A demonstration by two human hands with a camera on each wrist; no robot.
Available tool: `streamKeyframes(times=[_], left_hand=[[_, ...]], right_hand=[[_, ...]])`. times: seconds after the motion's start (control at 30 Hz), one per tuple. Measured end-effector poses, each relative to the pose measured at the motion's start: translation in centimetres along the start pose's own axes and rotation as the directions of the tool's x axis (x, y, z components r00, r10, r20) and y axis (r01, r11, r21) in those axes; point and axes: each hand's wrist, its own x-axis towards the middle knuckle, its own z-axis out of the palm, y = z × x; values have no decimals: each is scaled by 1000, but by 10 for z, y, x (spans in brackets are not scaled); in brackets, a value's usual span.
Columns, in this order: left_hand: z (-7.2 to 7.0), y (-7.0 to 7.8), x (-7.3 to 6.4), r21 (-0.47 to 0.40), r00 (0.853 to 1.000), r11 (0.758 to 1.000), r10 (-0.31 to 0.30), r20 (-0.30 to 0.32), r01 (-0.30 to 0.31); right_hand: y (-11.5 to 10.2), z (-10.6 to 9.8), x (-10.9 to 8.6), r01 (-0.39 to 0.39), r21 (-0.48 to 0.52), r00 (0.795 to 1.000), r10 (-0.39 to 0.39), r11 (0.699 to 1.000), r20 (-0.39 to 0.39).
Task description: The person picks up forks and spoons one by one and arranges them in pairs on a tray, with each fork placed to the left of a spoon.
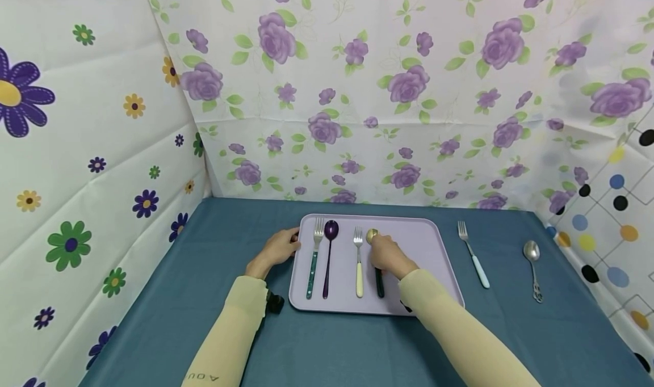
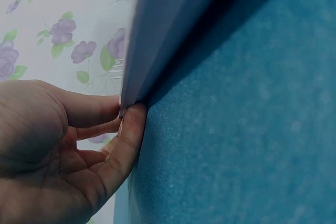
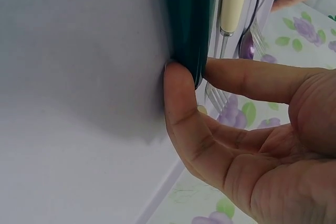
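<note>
A pale lilac tray (image 1: 424, 245) lies on the cloth-covered table. Its left rim is pinched between the thumb and fingers of my left hand (image 1: 276, 247), as the left wrist view (image 2: 79, 145) confirms. My right hand (image 1: 390, 255) is over the tray and pinches a spoon (image 1: 380, 285) with a dark green handle and gold bowl; the hand hides its middle. Left of that spoon lie a fork with a cream handle (image 1: 360, 279), a dark purple spoon (image 1: 327, 268) and a fork with a green handle (image 1: 311, 276), roughly side by side.
Right of the tray, on the blue-green cloth (image 1: 327, 347), lie a fork with a pale blue handle (image 1: 479, 270) and a silver spoon with an ornate handle (image 1: 532, 253). Flower-patterned sheets (image 1: 327, 92) stand behind and at the left; a dotted sheet (image 1: 623, 234) hangs at the right.
</note>
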Motion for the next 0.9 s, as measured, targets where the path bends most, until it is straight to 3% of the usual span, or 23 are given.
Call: streamKeyframes(times=[0.2,0.6,0.9], left_hand=[[-1,-1,0,-8,1000,1000,20,4,-20],[0,-3,-1,-6,1000,1000,22,6,-22],[0,-3,-1,2,999,999,43,3,-43]], right_hand=[[1,-2,2,-13,28,1000,13,1000,19],[14,-24,-7,49,123,998,-52,991,22],[31,-34,-4,153,54,988,-153,987,7]])
